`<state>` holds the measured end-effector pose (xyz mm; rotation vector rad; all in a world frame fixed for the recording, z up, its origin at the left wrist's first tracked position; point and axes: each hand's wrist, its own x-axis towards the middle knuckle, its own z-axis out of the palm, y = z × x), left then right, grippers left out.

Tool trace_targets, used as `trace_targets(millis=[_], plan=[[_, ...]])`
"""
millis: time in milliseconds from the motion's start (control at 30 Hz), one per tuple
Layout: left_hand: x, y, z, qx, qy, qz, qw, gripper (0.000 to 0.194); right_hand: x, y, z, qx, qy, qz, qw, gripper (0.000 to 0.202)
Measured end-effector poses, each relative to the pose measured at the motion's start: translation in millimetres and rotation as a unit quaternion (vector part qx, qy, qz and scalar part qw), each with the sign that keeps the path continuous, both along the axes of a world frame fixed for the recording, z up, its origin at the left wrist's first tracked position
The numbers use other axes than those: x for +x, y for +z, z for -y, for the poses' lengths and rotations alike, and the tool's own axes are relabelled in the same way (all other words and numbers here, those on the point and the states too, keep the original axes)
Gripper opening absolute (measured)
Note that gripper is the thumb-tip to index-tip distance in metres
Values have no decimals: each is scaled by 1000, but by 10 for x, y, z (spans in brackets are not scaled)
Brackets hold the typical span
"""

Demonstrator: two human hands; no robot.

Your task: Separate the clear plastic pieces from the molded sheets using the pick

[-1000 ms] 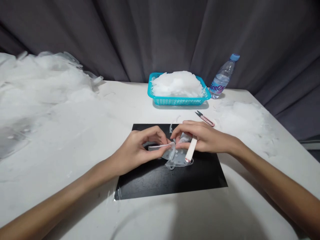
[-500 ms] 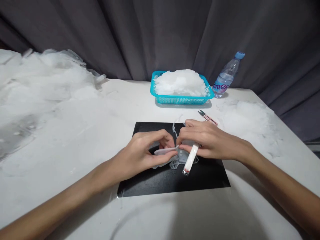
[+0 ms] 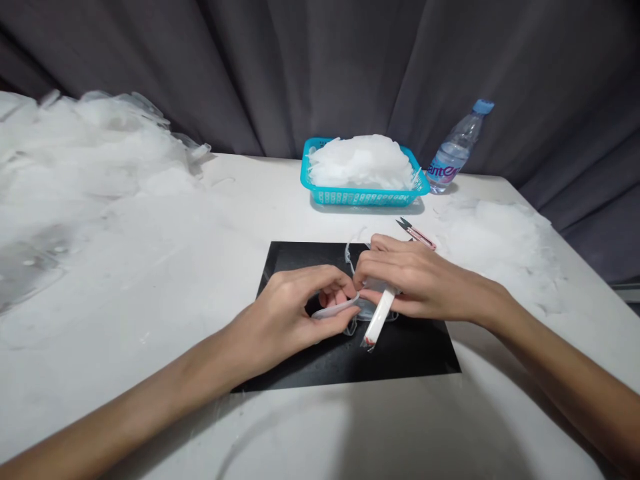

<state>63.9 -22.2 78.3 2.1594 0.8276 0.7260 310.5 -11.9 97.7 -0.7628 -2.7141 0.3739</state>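
My left hand (image 3: 305,307) is closed in a pinch on a thin, pale, translucent piece (image 3: 334,309), its edge curving between thumb and fingers. The fingertips of my right hand (image 3: 400,277) are closed right beside it, near the piece's right end. Held in that hand, a white stick-like tool (image 3: 380,319) wrapped in clear film points down toward me, with a reddish tip. Its other end is hidden by the palm. Below the hands, clear plastic scraps (image 3: 351,327) lie on a black mat (image 3: 310,373). A thin clear strip (image 3: 349,257) curls up behind the fingertips.
Pink-handled thread snips (image 3: 419,235) lie just behind my right hand. Further back stand a turquoise basket (image 3: 370,197) heaped with white pieces and a water bottle (image 3: 453,157). Piles of translucent pieces (image 3: 90,153) cover the left side; another heap (image 3: 505,243) lies at right.
My left hand has shifted slightly right, toward my right fingertips, and the pale piece with it. Less of the clear scraps shows beneath. My right hand stays nearly where it was.
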Motion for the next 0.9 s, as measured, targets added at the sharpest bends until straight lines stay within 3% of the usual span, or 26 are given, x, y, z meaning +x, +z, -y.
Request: trace_targets(millis=[367,533,733,900], plan=[[16,-76,-84,-123,53,-58,989,27,-14,-51,-18,21,-6,32,999,15],[33,-136,-123,-183,65,5,981,28,-22,-101,-26,31,-14,48,998,18],[83,-247,-172,-310,51,75,946,25,-90,-168,-25,110,1,62,992,18],[-9,-395,-378,-287,148,68,944,28,-53,-9,56,94,34,75,992,17]])
